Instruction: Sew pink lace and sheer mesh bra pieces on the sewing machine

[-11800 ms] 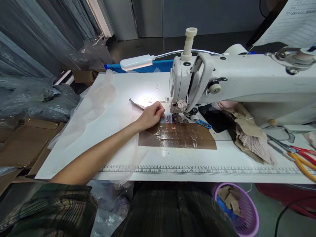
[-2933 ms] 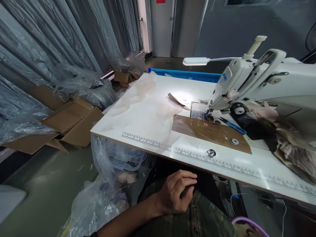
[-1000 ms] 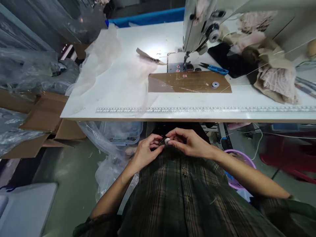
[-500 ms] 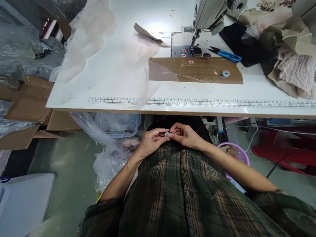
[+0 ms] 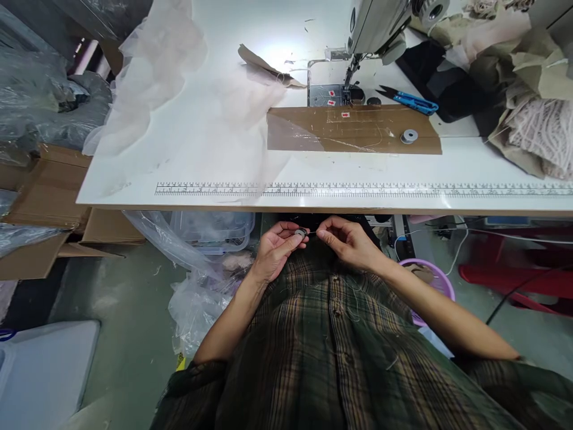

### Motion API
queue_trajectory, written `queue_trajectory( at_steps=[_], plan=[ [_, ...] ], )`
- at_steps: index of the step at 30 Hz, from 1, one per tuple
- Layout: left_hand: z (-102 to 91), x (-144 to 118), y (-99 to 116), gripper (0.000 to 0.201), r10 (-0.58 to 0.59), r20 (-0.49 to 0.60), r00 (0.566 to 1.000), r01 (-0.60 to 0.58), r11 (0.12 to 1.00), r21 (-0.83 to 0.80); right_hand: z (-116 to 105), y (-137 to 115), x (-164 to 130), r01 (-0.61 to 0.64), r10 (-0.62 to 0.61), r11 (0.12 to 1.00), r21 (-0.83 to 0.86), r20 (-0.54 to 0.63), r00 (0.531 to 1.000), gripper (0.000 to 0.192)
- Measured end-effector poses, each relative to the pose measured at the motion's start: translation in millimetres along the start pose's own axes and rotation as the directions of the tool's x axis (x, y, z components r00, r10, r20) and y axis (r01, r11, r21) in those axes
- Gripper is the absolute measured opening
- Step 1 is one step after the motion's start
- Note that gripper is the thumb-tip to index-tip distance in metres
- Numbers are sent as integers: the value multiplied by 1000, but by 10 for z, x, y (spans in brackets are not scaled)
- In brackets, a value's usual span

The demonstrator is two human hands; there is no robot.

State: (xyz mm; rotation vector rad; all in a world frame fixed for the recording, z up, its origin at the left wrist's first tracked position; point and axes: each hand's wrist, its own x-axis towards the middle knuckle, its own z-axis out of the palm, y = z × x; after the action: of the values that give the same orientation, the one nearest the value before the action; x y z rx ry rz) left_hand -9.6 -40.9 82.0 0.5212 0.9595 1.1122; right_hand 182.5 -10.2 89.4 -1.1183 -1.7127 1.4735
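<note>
Between the thumb and fingers of my left hand [image 5: 275,251] is a small round metal bobbin case [image 5: 301,232], held over my lap just below the table's front edge. A thin thread [image 5: 312,232] runs from it to my right hand [image 5: 351,242], whose thumb and forefinger are pinched on it. The two hands are a short way apart. On the brown taped strip [image 5: 349,140] on the table lies a loose bobbin [image 5: 409,137]. Behind that strip stands the sewing machine [image 5: 371,30], its needle and presser foot above the metal plate.
Blue thread snips [image 5: 409,101] lie right of the needle. Sheer pale fabric [image 5: 156,71] covers the table's left side; fabric pieces [image 5: 532,77] are heaped at right. A printed ruler [image 5: 313,190] follows the front edge. Below are a cardboard box [image 5: 49,185] and a purple basket [image 5: 441,278].
My right hand has moved right, away from my left hand, and thread now stretches between them. The bobbin case has turned so its round side shows. The view has shifted slightly.
</note>
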Motion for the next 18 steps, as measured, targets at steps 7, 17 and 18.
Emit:
queue_trajectory(
  at_steps=[7, 17, 18],
  plan=[
    [-17, 11, -3, 30, 6, 34, 999, -7, 1000, 27, 68, -44, 21, 30, -18, 995, 96, -124, 992, 28],
    [-117, 74, -41, 30, 43, 140, 989, -74, 972, 225, 229, 136, 252, -40, 53, 992, 120, -102, 993, 30],
    [-134, 77, -41, 29, 47, 132, 990, -77, 970, 229, 205, 160, 235, -74, 84, 994, 82, -117, 990, 30]
  ],
)
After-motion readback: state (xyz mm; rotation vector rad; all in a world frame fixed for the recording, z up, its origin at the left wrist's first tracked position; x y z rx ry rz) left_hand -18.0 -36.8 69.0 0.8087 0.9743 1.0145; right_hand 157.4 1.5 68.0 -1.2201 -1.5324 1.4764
